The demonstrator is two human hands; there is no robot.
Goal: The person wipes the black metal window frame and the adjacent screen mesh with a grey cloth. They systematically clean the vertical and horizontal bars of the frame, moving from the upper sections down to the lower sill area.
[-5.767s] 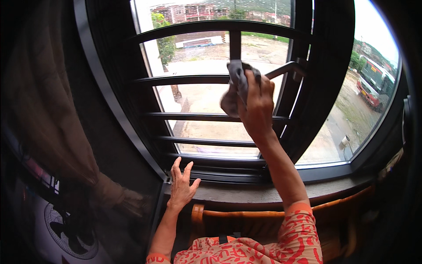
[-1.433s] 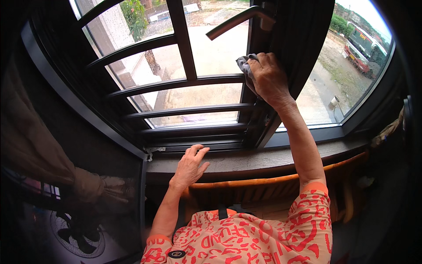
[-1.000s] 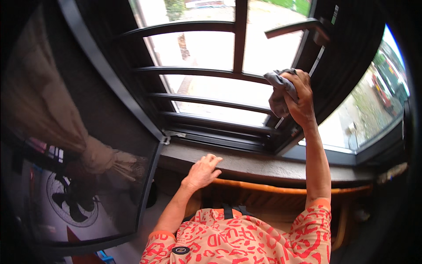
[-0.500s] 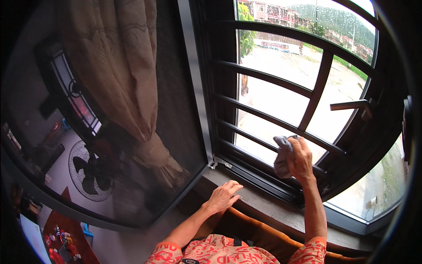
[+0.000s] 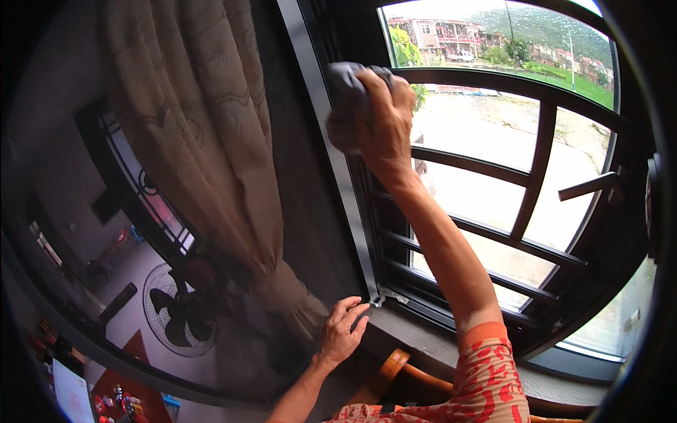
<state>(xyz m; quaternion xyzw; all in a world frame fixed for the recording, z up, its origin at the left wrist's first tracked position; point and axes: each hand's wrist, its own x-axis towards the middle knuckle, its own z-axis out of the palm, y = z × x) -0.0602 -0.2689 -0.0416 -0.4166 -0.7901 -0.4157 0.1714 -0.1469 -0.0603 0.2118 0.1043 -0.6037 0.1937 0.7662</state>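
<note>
A crumpled grey cloth (image 5: 345, 116) is gripped in my right hand (image 5: 388, 134). That arm is stretched up and forward, and the cloth is up against the dark window frame, beside the silver edge (image 5: 326, 130) of the swung-in dark see-through panel (image 5: 303, 218). The motion blurs the cloth a little, and part of it is hidden by my fingers. Lower down, my left hand (image 5: 343, 331) holds nothing, its fingers bent and apart. It is close to the panel's lower corner and the left end of the grey sill (image 5: 423, 342); whether it touches the panel I cannot tell.
Dark bars (image 5: 472, 160) cross the window, and a lever handle (image 5: 589, 187) sticks out at the right. Through the panel show a tied beige curtain (image 5: 211, 141) and a fan (image 5: 180, 310). A wooden chair back (image 5: 395, 363) stands below the sill.
My right hand has carried the cloth from the lower bars up and left to the frame's left side. The left hand has shifted off the sill toward the panel's corner. The view has tilted.
</note>
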